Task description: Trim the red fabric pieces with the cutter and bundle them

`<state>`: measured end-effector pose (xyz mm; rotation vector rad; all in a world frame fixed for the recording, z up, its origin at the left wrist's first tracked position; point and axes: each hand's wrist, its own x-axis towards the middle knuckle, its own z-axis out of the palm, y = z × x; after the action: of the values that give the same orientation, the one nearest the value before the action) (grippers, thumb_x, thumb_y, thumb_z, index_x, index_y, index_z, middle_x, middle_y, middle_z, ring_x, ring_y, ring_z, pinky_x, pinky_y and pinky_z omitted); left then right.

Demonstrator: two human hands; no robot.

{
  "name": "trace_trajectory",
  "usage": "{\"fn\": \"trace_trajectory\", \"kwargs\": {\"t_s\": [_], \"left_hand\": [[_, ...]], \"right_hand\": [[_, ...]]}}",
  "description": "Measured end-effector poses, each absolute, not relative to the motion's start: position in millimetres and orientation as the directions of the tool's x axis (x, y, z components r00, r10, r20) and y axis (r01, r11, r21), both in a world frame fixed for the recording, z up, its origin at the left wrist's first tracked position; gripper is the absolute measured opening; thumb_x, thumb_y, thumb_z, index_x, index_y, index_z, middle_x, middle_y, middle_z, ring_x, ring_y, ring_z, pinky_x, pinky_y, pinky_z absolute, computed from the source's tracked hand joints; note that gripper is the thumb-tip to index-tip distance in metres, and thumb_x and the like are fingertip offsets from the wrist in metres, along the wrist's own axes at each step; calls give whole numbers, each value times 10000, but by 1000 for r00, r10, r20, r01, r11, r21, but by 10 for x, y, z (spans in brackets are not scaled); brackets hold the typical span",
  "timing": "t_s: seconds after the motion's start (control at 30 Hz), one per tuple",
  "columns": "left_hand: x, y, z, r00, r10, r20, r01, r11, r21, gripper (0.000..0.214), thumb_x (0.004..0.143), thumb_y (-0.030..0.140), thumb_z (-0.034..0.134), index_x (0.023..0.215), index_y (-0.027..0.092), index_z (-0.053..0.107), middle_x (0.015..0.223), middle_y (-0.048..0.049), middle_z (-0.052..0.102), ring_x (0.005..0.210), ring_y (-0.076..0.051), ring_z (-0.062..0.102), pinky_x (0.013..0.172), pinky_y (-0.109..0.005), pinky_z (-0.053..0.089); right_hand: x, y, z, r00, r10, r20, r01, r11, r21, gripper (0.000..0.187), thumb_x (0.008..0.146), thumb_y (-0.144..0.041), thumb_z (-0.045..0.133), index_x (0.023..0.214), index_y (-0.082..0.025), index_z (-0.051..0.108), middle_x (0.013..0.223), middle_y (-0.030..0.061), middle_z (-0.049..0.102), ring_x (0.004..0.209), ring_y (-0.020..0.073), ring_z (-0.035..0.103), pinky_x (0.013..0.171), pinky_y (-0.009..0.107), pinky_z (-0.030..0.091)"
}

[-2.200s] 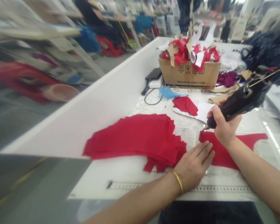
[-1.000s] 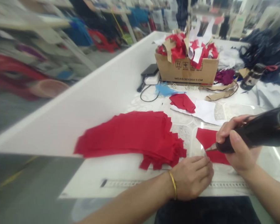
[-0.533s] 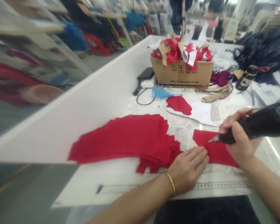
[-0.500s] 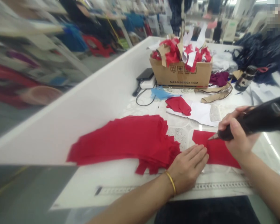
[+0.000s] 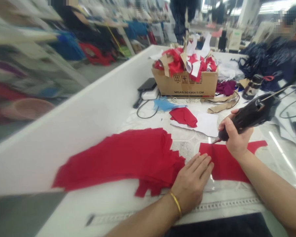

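My left hand (image 5: 192,176) lies flat, fingers stretched out, over the left end of a red fabric piece (image 5: 229,163). In my right hand (image 5: 236,135) is a black handheld tool with a tapered metal tip (image 5: 249,117), its fingers wrapped round the body. The tip meets the fabric near its upper left edge, just beyond my left fingertips; whether it presses in, I cannot tell. Left of my left hand spreads a large stack of red fabric pieces (image 5: 123,156), its right edges uneven. My right forearm hides part of the single piece.
A cardboard box (image 5: 185,86) of red and white scraps stands at the back. Before it are blue mesh (image 5: 166,104), a folded red piece (image 5: 184,116) and white paper (image 5: 207,123). A dark bottle (image 5: 253,87) stands right. A measuring tape (image 5: 227,204) runs along the front.
The tool's tip has moved along the red fabric to its upper edge, and the tool has swung steeper. My left hand stays flat on the piece. The whole view has shifted slightly.
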<state>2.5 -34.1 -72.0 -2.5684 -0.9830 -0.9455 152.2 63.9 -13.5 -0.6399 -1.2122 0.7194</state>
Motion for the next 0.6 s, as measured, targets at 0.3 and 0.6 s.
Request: {"fn": "trace_trajectory", "kwargs": {"t_s": [0.3,0.6], "left_hand": [[25,-327,-706,562,486,669,660,-751,-9,429,753,7,397,1076,48,675,1136,-144,683,1147,-268,592,1003,-423,523],[19,-320,-704,583,486,651,651,-759,-18,448,738,-12,393,1087,57,666,1138,-128,687,1144,-262,598,1003,-418,528]], "right_hand": [[1641,625,-90,227,792,567,-128,602,-788,254,848,-323,666,1007,-173,536,625,-40,593,500,105,566,473,227,498],[1899,622,-178,267,767,584,-69,619,-782,217,859,-296,675,984,-173,547,644,-46,588,526,101,572,520,240,501]]}}
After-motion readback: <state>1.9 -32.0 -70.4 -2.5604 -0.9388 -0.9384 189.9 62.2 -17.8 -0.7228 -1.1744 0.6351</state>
